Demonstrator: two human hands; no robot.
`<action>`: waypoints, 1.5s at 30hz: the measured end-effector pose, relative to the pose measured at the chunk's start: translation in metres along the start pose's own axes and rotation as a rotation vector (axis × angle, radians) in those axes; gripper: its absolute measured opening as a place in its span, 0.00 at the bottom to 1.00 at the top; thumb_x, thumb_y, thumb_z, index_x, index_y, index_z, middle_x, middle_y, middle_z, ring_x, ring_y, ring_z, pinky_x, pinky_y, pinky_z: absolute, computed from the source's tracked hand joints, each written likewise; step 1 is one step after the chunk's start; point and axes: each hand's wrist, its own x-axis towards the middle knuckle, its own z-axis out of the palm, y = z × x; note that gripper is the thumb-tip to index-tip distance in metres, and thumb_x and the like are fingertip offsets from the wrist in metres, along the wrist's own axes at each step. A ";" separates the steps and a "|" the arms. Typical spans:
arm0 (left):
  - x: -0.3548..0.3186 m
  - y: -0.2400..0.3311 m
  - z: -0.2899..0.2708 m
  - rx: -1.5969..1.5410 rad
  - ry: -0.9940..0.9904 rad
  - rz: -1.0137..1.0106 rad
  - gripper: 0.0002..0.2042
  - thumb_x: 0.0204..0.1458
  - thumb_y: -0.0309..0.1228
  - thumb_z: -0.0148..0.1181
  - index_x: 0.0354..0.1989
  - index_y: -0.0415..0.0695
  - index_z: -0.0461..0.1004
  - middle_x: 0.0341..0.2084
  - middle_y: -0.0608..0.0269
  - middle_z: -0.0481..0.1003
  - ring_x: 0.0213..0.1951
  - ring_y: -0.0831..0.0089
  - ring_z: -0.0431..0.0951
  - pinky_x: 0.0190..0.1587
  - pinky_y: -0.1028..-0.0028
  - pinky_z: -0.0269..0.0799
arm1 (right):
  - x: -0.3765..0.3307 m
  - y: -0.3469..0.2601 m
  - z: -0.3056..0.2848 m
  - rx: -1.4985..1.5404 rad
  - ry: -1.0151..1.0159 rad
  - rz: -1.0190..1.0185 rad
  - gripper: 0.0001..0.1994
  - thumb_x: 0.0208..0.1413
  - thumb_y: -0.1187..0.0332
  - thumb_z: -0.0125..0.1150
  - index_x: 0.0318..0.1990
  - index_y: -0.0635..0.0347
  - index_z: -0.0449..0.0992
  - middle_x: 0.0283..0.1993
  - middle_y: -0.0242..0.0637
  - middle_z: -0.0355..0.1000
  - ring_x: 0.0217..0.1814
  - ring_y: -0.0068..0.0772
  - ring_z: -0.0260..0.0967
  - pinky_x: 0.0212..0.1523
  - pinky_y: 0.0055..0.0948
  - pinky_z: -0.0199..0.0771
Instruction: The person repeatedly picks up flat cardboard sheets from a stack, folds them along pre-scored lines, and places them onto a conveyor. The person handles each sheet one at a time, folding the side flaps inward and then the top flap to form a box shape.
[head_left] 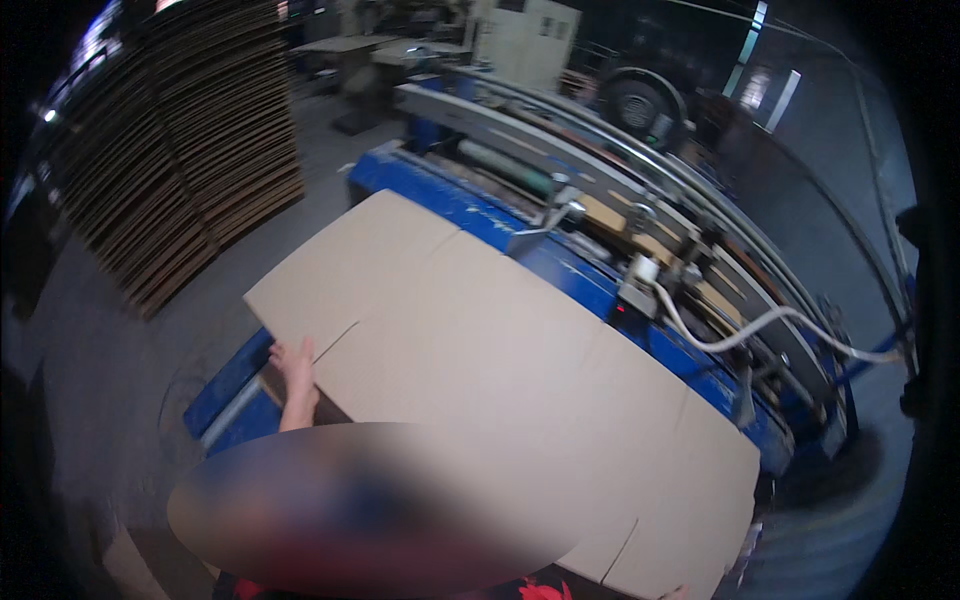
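A large flat brown cardboard sheet (480, 330) with short slits at its edges spreads across the middle, slanting from upper left to lower right. My left hand (296, 368) is at its near left edge, thumb over the top face and fingers at the rim, gripping it there. Of my right hand (676, 593) only a sliver shows at the bottom, by the sheet's near right edge; its fingers are hidden. The sheet's far edge lies along a blue machine (560, 275) with rollers and metal brackets. A blurred oval covers part of the near side.
A tall stack of cardboard sheets (190, 150) stands on the floor at the left. The machine carries a small white box (638, 290) with a red light and a white hose (720, 345). A blue frame (235, 390) is below my left hand. A pale cabinet (525, 40) stands behind.
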 end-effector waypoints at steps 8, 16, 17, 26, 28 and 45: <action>-0.019 0.074 -0.032 -0.247 -0.047 0.249 0.34 0.57 0.30 0.52 0.66 0.34 0.40 0.67 0.49 0.45 0.67 0.59 0.46 0.67 0.66 0.41 | 0.020 0.053 -0.013 0.308 -0.107 0.426 0.33 0.45 0.68 0.61 0.61 0.56 0.57 0.54 0.54 0.64 0.47 0.43 0.67 0.44 0.49 0.74; 0.052 0.099 -0.051 -0.909 -0.379 -0.098 0.24 0.53 0.34 0.57 0.58 0.48 0.60 0.49 0.60 0.68 0.51 0.62 0.68 0.52 0.56 0.65 | -0.012 -0.031 -0.063 1.201 -0.506 0.698 0.15 0.53 0.72 0.51 0.48 0.68 0.68 0.48 0.49 0.68 0.47 0.45 0.70 0.46 0.42 0.77; 0.070 0.095 -0.054 -0.950 -0.469 -0.229 0.18 0.53 0.33 0.56 0.51 0.43 0.66 0.48 0.57 0.70 0.52 0.60 0.68 0.54 0.56 0.64 | -0.019 -0.036 -0.063 1.181 -0.557 0.795 0.15 0.53 0.72 0.52 0.47 0.68 0.69 0.47 0.48 0.70 0.47 0.43 0.71 0.47 0.41 0.76; 0.071 0.035 -0.092 -0.868 -0.986 -0.090 0.18 0.55 0.22 0.51 0.54 0.29 0.62 0.50 0.46 0.69 0.52 0.61 0.71 0.55 0.62 0.69 | -0.026 -0.007 -0.089 1.114 -0.604 0.691 0.24 0.47 0.84 0.53 0.55 0.71 0.63 0.52 0.48 0.67 0.53 0.45 0.67 0.55 0.44 0.69; 0.039 0.039 -0.101 -0.597 -0.803 -0.054 0.16 0.54 0.23 0.53 0.51 0.29 0.66 0.48 0.51 0.70 0.48 0.65 0.72 0.52 0.66 0.68 | -0.027 -0.013 -0.104 1.090 -0.602 0.454 0.24 0.48 0.83 0.54 0.56 0.70 0.63 0.53 0.48 0.67 0.53 0.43 0.67 0.54 0.43 0.69; -0.132 0.045 0.036 0.646 -0.919 1.711 0.32 0.39 0.18 0.55 0.58 0.57 0.66 0.59 0.66 0.64 0.59 0.38 0.58 0.58 0.51 0.62 | -0.085 -0.042 -0.025 -0.316 -0.921 -1.390 0.31 0.43 0.84 0.53 0.59 0.59 0.63 0.61 0.48 0.58 0.64 0.57 0.51 0.59 0.56 0.52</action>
